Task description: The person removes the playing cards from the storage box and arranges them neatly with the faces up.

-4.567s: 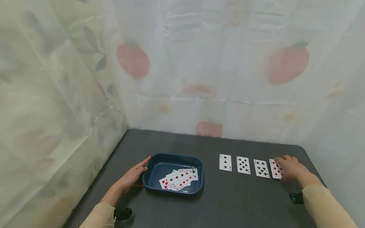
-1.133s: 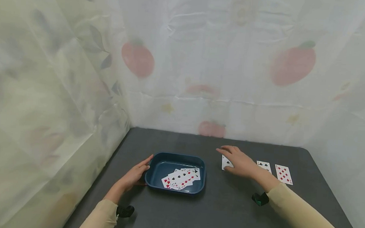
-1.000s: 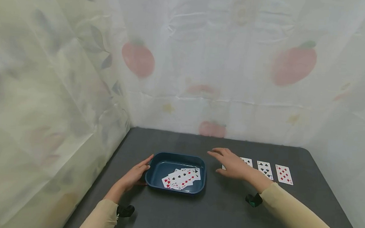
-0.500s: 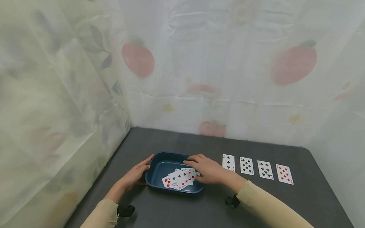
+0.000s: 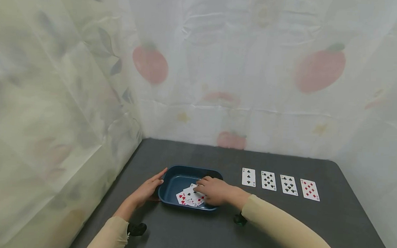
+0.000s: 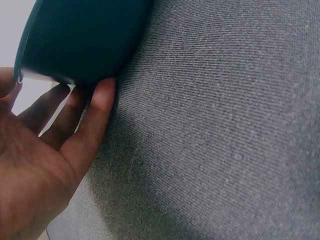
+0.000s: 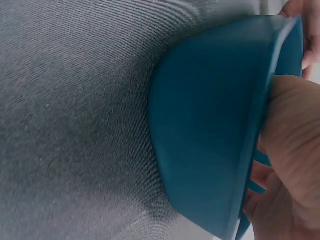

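Loosely fanned, the white rectangular playing cards with red and black pips (image 5: 188, 198) lie face up and overlapping on the floor of a dark blue, round-cornered tray with a glossy finish (image 5: 175, 186). The person's right hand (image 5: 213, 191) reaches over the near-right part of the tray, its fingertips bent down on the cards; whether it pinches one I cannot tell, since the thumb side is hidden in the head view and the right wrist view is blocked by the tray wall. The person's left hand (image 5: 145, 191) is spread wide against the tray's left end, the digits touching the rim and lower outer wall without wrapping round it.

Judging by look, each card should be very light, thin and springy, bending easily and creasing if squeezed hard. Smooth faces probably slide over one another, so a heavy press may drag several along. A card's edge is the best hold: thumb under one lifted corner, fingertip on top. The tray seems stiff and light enough to shift when pushed, so its end wall suits a steadying palm.

To the right, four separate white playing cards (image 5: 269, 180) lie flat in a row on a dark grey, finely ribbed tabletop (image 5: 180, 238), their edges offering little to lift by.
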Demonstrator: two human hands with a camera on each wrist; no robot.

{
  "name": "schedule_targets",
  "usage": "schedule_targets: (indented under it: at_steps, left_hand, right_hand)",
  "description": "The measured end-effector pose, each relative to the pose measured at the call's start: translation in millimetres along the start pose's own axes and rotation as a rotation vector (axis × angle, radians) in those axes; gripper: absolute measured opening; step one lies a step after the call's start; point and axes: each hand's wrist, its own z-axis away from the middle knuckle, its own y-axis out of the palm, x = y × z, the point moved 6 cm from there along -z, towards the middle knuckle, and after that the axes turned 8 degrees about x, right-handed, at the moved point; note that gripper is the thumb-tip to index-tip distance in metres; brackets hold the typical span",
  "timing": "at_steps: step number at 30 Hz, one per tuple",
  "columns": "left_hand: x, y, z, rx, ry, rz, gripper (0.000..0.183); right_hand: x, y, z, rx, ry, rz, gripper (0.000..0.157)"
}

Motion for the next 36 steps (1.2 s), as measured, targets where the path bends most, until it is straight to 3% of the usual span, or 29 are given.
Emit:
schedule_targets:
  at_steps: [9,19,28,36]
  left_hand:
    - [-0.3,0.0,0.1,0.016,0.009,-0.002,0.055]
    - [-1.1,1.1,0.7,0.027,0.025,0.01,0.056]
    - [-2.7,0.7,1.0,0.017,0.019,0.01,0.056]
    - [-1.8,0.6,0.3,0.021,0.023,0.008,0.056]
  right_hand:
    - [4,9.8,-5,0.071,0.018,-0.006,0.05]
    - [10,10.7,-7,0.105,-0.021,-0.037,0.053]
    - [6,12.3,-11,0.115,0.047,0.058,0.054]
    - [7,13.0,-8,0.134,0.034,-0.003,0.054]
